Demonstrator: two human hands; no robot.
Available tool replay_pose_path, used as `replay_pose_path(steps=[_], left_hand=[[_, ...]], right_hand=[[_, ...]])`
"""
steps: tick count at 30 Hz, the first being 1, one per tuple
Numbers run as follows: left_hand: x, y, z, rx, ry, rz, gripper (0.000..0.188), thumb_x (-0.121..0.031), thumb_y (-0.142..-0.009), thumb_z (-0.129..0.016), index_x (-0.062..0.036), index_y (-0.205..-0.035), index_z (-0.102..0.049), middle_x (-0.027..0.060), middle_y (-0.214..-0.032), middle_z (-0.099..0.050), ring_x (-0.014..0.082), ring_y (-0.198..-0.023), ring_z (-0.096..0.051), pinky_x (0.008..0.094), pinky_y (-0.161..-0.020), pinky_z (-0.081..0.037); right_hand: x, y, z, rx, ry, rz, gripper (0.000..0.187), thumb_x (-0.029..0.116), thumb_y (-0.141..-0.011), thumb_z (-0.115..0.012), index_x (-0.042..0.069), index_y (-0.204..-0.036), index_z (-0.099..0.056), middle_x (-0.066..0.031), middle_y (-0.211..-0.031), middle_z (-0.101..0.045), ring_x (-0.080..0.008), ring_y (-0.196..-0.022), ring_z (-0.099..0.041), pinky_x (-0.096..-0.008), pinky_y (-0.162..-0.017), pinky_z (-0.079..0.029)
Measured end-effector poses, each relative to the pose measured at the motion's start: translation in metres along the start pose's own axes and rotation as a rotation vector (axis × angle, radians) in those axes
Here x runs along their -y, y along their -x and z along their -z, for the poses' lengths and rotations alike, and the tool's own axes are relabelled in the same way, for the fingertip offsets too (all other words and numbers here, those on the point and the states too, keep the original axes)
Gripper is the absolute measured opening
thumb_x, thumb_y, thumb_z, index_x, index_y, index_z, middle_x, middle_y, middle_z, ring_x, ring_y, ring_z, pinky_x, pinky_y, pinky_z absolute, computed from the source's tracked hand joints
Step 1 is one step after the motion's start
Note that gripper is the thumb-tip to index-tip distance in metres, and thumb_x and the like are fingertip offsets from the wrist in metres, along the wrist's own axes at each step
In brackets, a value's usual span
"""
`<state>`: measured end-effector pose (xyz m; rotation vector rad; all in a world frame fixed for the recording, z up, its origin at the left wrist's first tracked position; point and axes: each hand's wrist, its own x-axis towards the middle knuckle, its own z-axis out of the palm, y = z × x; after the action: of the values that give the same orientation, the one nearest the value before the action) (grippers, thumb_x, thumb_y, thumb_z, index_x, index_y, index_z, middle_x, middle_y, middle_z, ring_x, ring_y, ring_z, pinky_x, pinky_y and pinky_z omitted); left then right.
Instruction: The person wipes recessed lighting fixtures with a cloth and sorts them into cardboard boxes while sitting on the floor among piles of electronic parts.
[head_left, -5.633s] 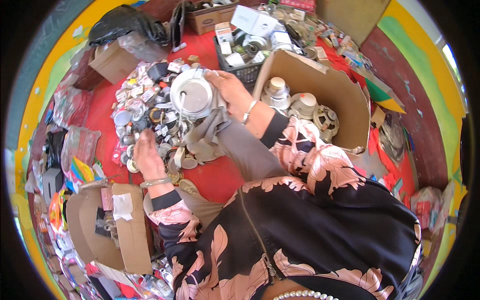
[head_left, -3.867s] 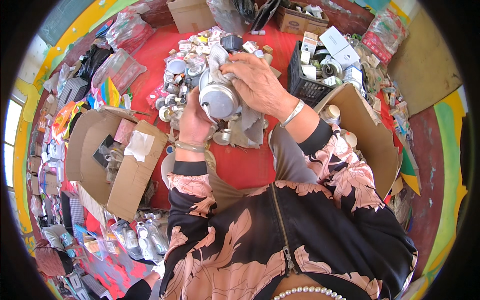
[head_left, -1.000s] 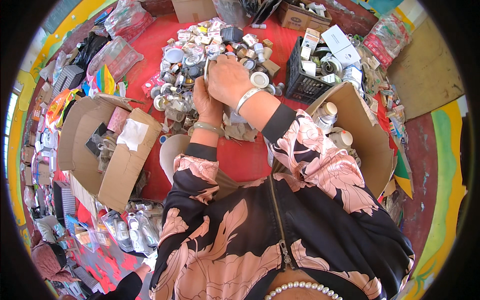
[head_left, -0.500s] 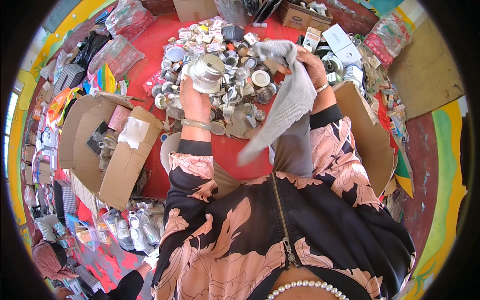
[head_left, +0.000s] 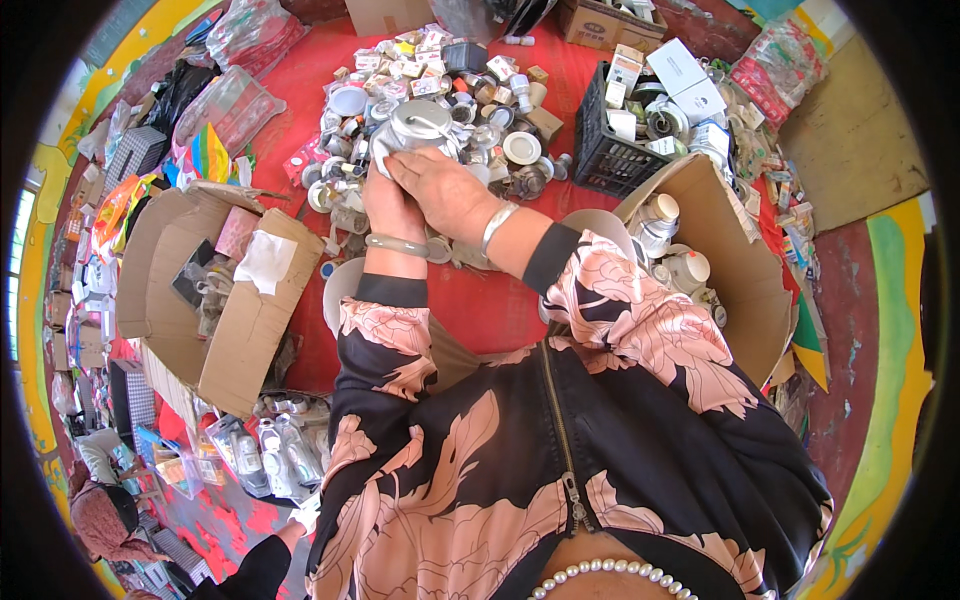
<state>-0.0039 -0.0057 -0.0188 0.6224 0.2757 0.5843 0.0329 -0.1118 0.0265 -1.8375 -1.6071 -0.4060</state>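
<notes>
My left hand (head_left: 392, 207) is closed round the side of a round, pale metal light fitting (head_left: 420, 120), held above a heap of similar parts. Across its near side lies my right hand (head_left: 445, 190), fingers together, pressing the grey cloth (head_left: 384, 148) against it. Most of the cloth is hidden under the fingers and behind the fitting. Just beyond my hands, the heap of lamp parts and small boxes (head_left: 521, 148) covers the red sheet (head_left: 315, 85).
An open cardboard box (head_left: 260, 330) stands at left, another cardboard box (head_left: 745, 270) with white parts at right. Behind that one is a black plastic crate (head_left: 610, 165) of parts. Another person's sleeve (head_left: 255, 572) shows at lower left.
My right hand has swung left with the cloth, from hanging it at the right to laying it on the fitting. The crate and the right box's contents are now uncovered.
</notes>
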Motion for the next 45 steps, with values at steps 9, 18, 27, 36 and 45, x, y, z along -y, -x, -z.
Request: replay_pose_path(steps=[9, 18, 27, 36, 45], left_hand=[[-0.035, -0.005, -0.006, -0.144, 0.211, -0.199, 0.033, -0.019, -0.093, -0.035, 0.0023, -0.117, -0.044, 0.0153, -0.117, -0.052, 0.0269, -0.106, -0.052, 0.0440, -0.091, -0.044], [-0.027, -0.002, -0.004, 0.021, 0.342, -0.116, 0.034, -0.019, -0.091, -0.038, 0.0017, -0.118, -0.044, 0.0152, -0.117, -0.051, 0.0281, -0.106, -0.052, 0.0435, -0.089, -0.046], [-0.016, 0.015, -0.028, 0.098, 0.243, -0.044, 0.039, -0.024, -0.089, -0.039, 0.0001, -0.119, -0.043, 0.0149, -0.117, -0.051, 0.0285, -0.106, -0.051, 0.0409, -0.091, -0.042], [-0.029, 0.033, -0.037, 0.368, -0.408, 0.090, 0.034, -0.028, -0.092, -0.046, -0.0004, -0.110, -0.053, 0.0079, -0.099, -0.059, 0.0142, -0.090, -0.056, 0.0270, -0.080, -0.045], [-0.016, 0.037, -0.032, 0.480, -0.596, 0.122, 0.032, -0.026, -0.090, -0.049, 0.0023, -0.102, -0.055, 0.0012, -0.089, -0.057, 0.0064, -0.079, -0.050, 0.0212, -0.070, -0.041]], right_hand=[[-0.044, 0.036, 0.081, 0.502, -0.529, -0.253, 0.034, 0.011, -0.075, -0.058, 0.007, -0.109, -0.058, -0.0069, -0.079, -0.064, -0.0178, -0.072, -0.061, -0.0305, -0.068, -0.048], [-0.049, 0.025, 0.113, -0.248, -1.380, -1.042, 0.028, 0.016, -0.085, -0.054, -0.004, -0.104, -0.054, -0.0106, -0.091, -0.061, -0.0176, -0.077, -0.061, -0.0292, -0.069, -0.050], [-0.014, 0.011, 0.064, -0.123, -1.524, -0.916, 0.034, 0.000, -0.080, -0.054, -0.003, -0.113, -0.050, -0.0092, -0.100, -0.059, -0.0169, -0.085, -0.058, -0.0285, -0.076, -0.048], [-0.046, 0.023, 0.113, 0.009, -1.223, -0.861, 0.019, 0.000, -0.077, -0.058, -0.003, -0.096, -0.058, -0.0046, -0.084, -0.061, -0.0104, -0.074, -0.058, -0.0226, -0.066, -0.046], [-0.054, 0.031, 0.112, 0.252, -0.565, -0.474, 0.020, 0.015, -0.074, -0.058, 0.000, -0.087, -0.060, -0.0136, -0.071, -0.060, -0.0209, -0.064, -0.055, -0.0303, -0.064, -0.043]])
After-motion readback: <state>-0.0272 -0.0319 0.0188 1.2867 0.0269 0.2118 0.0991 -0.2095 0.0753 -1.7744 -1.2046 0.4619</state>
